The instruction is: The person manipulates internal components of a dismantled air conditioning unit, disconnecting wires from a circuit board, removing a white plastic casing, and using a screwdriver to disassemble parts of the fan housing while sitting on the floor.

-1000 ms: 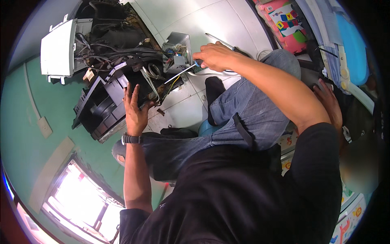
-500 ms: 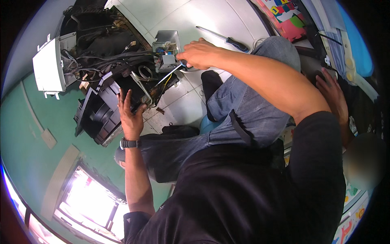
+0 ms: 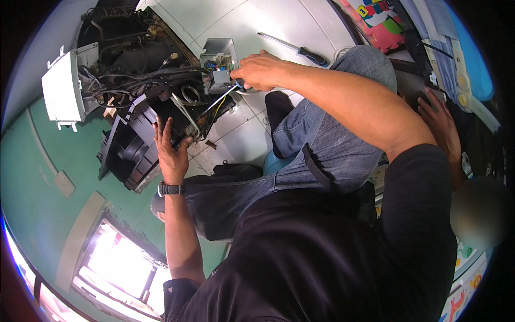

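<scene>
My right hand (image 3: 259, 71) is closed around a screwdriver (image 3: 221, 100), its bare shaft slanting down and left into the dark parts of an opened appliance (image 3: 140, 115). The shaft's tip is lost among those parts. Fingers spread, my left hand (image 3: 173, 155) rests at the near edge of the appliance, by its black plastic housing (image 3: 134, 147) and bent metal tubes (image 3: 188, 115). Just beyond my right fingers is an open grey metal box (image 3: 221, 45) with coloured wires inside. A yellow wire (image 3: 219, 109) hangs beside the screwdriver shaft.
Another screwdriver (image 3: 311, 56) lies on the white floor tiles (image 3: 257, 27) past my right forearm. A white panel (image 3: 61, 88) stands at the far left, against cables. Another person's hand (image 3: 441, 115) shows at the right. A green wall (image 3: 32, 161) borders the left.
The screwdriver in my right hand has shifted slightly left, deeper over the appliance. My left hand stays in nearly the same place.
</scene>
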A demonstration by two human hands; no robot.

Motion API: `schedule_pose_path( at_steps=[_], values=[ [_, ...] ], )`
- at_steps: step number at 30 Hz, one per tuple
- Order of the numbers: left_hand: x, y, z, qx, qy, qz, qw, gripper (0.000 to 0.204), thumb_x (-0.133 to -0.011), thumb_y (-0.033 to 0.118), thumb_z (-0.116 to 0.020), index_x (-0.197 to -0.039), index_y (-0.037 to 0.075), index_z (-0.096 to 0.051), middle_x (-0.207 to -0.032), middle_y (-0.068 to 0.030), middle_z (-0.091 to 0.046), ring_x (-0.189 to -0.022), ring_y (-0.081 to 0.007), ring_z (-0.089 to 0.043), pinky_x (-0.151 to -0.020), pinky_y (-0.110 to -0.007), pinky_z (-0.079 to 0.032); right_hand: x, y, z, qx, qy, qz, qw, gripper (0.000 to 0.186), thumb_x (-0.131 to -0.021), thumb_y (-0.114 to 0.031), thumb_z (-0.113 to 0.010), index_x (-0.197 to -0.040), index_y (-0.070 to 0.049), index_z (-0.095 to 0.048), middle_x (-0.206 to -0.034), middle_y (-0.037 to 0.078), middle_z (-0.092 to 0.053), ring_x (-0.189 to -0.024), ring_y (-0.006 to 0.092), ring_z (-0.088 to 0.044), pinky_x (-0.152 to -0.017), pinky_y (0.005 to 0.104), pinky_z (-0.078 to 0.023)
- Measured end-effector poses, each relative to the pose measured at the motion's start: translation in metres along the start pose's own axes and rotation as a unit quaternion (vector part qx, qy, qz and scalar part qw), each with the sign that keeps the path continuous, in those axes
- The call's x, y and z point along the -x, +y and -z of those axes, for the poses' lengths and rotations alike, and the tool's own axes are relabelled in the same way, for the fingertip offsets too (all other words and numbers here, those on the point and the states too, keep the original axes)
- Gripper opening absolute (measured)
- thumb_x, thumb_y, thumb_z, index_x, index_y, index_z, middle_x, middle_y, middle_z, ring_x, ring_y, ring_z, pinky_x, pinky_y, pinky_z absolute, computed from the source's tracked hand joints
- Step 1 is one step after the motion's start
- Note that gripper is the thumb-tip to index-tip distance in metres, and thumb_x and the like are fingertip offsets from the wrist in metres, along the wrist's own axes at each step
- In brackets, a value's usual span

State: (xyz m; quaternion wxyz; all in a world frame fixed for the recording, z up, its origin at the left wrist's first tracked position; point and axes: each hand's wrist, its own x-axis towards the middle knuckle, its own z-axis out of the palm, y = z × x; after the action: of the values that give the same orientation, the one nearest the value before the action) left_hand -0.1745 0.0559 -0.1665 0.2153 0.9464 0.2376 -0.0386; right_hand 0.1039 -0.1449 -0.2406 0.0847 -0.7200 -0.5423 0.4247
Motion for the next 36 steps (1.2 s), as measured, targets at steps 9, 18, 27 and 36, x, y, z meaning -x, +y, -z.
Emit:
schedule_pose_path(
  at_steps=[9, 18, 27, 36],
  values=[
    [-0.001, 0.002, 0.000, 0.004, 0.001, 0.012, 1.000, 0.077, -0.079, 0.020, -0.084, -0.148, 0.016, -0.051, -0.164, -0.0151, -0.033, -0.152, -0.0399, -0.028, -0.122, -0.057, -0.025, -0.008, 0.006, -0.005, 0.005, 0.010, 0.029, 1.000, 0.029, -0.096, -0.026, -0.067, -0.123, -0.014, -0.064, -0.106, 0.013, -0.068, -0.114, 0.0335, -0.063, -0.093, 0.0510, -0.049],
    [0.001, -0.002, -0.003, -0.013, -0.009, 0.024, 1.000, 0.079, -0.078, 0.013, -0.083, -0.149, 0.012, -0.049, -0.164, -0.0190, -0.031, -0.154, -0.0384, -0.025, -0.124, -0.053, -0.023, -0.011, 0.025, -0.008, -0.031, 0.043, 0.126, 0.991, 0.039, -0.087, -0.031, -0.072, -0.117, -0.010, -0.062, -0.101, 0.017, -0.070, -0.105, 0.0390, -0.065, -0.086, 0.0517, -0.052],
    [0.007, -0.012, 0.014, -0.018, -0.047, -0.004, 0.999, 0.106, -0.067, 0.036, -0.091, -0.156, 0.013, -0.039, -0.167, -0.0169, -0.024, -0.154, -0.0410, -0.021, -0.124, -0.058, -0.019, -0.014, 0.007, -0.003, -0.109, -0.032, 0.012, 0.993, 0.043, -0.100, -0.049, -0.053, -0.114, -0.011, -0.067, -0.103, 0.019, -0.071, -0.103, 0.0386, -0.066, -0.088, 0.0513, -0.051],
    [0.012, -0.014, 0.006, -0.007, -0.035, 0.016, 0.999, 0.101, -0.070, 0.030, -0.090, -0.156, 0.014, -0.039, -0.168, -0.0130, -0.022, -0.156, -0.0374, -0.017, -0.125, -0.058, -0.018, -0.009, 0.017, -0.012, -0.087, 0.032, 0.032, 0.995, 0.036, -0.093, -0.041, -0.069, -0.105, -0.008, -0.066, -0.087, 0.011, -0.068, -0.082, 0.0260, -0.066, -0.075, 0.0395, -0.051]
  ],
)
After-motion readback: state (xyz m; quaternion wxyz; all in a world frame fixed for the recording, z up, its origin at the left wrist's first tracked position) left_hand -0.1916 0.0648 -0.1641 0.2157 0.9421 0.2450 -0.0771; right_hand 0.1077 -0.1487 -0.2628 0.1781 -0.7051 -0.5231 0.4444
